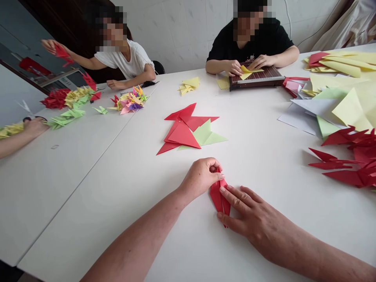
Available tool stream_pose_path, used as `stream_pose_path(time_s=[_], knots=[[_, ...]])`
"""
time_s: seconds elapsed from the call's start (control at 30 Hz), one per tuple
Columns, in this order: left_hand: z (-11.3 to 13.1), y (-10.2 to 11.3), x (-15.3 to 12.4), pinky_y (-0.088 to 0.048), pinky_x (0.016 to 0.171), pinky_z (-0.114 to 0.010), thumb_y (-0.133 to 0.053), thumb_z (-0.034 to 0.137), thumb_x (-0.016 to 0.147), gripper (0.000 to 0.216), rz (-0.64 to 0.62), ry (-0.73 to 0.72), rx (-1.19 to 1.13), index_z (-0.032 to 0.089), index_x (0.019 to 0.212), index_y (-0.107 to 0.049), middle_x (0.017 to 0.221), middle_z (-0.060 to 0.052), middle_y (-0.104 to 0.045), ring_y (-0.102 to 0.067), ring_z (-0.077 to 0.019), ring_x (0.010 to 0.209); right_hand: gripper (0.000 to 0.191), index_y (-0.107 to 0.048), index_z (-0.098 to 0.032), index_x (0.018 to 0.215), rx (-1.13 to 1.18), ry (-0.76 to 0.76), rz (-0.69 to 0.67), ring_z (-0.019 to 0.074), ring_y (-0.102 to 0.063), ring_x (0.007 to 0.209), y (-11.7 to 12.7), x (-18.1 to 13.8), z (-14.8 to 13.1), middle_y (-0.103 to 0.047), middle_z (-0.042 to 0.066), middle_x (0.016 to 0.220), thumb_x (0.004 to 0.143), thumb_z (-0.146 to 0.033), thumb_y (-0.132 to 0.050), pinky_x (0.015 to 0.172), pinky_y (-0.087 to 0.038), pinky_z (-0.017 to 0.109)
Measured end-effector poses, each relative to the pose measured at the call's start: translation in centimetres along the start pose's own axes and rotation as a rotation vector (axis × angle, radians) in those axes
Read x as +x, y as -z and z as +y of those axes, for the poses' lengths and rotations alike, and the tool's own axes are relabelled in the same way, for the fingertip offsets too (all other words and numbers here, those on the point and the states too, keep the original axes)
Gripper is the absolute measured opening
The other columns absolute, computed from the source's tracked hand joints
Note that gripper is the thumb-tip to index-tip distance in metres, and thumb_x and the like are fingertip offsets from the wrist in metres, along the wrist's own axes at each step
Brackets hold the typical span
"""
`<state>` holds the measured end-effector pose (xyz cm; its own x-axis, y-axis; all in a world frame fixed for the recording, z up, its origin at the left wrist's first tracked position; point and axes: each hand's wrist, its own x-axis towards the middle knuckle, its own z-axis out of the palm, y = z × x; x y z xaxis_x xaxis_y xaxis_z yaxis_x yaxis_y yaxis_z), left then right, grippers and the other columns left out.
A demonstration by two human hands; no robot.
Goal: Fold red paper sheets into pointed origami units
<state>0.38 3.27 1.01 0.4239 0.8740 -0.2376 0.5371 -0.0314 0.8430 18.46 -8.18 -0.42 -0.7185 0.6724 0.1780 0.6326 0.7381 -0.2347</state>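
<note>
A narrow red folded paper (216, 199), kite-like in outline, lies on the white table in front of me. My left hand (204, 174) pinches its far tip between thumb and curled fingers. My right hand (249, 213) rests on the paper's right side, fingers stretched out and slightly spread, the thumb near its lower end. Part of the paper is hidden under both hands. Just beyond them lie several red folded paper pieces (183, 135) and a light green folded piece (210, 135), overlapping in a loose pile.
Right: red folded papers (349, 166) and yellow, white and green sheets (331, 105). A co-worker (249, 51) folds yellow paper on a brown board (258, 80). Another person (129, 60) raises red paper. Finished cranes (132, 102) lie back left. A third person's hand (35, 127) is near scissors (29, 115).
</note>
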Motion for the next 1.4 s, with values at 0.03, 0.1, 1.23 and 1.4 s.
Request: stream_pose_path(time_s=[0.03,0.1,1.23,1.4], knots=[[0.0,0.0,0.0,-0.044,0.057,-0.023,-0.063,0.027,0.072,0.009,-0.005,0.0,0.0,0.019,0.075,-0.061,0.07,0.003,-0.064,-0.056,-0.0113,0.062,0.048,-0.049,-0.024,0.135,-0.005,0.003,-0.012,0.0331,-0.023,0.141,0.0,0.0,0.1,-0.021,0.018,0.155,0.089,-0.014,-0.052,0.11,-0.028,0.055],[-0.1,0.0,0.0,-0.045,0.058,-0.023,-0.062,0.027,0.072,0.008,-0.01,-0.002,0.003,0.02,0.076,-0.061,0.071,0.003,-0.065,-0.058,-0.012,0.064,0.048,-0.046,-0.024,0.137,-0.008,0.021,-0.053,0.0335,-0.019,0.142,0.0,0.1,0.2,-0.019,0.018,0.155,0.091,-0.016,-0.05,0.111,-0.024,0.058],[-0.5,0.1,0.4,-0.048,0.07,-0.023,-0.059,0.019,0.076,0.027,0.089,-0.1,0.04,0.025,0.102,-0.062,0.074,0.005,-0.064,-0.06,-0.0123,0.071,0.031,-0.063,-0.022,0.105,0.077,0.04,-0.089,0.0304,-0.032,0.136,1.0,2.4,0.7,-0.045,0.015,0.135,0.08,-0.007,-0.051,0.109,-0.029,0.053],[-0.8,0.2,0.7,-0.049,0.073,-0.024,-0.059,0.018,0.079,0.051,0.148,-0.128,0.112,0.027,0.128,-0.051,0.081,0.004,-0.064,-0.059,-0.0125,0.072,0.035,-0.063,-0.024,0.106,0.096,0.028,-0.083,0.0286,-0.041,0.13,1.0,2.5,0.7,-0.047,0.013,0.134,0.079,-0.006,-0.052,0.109,-0.029,0.052]])
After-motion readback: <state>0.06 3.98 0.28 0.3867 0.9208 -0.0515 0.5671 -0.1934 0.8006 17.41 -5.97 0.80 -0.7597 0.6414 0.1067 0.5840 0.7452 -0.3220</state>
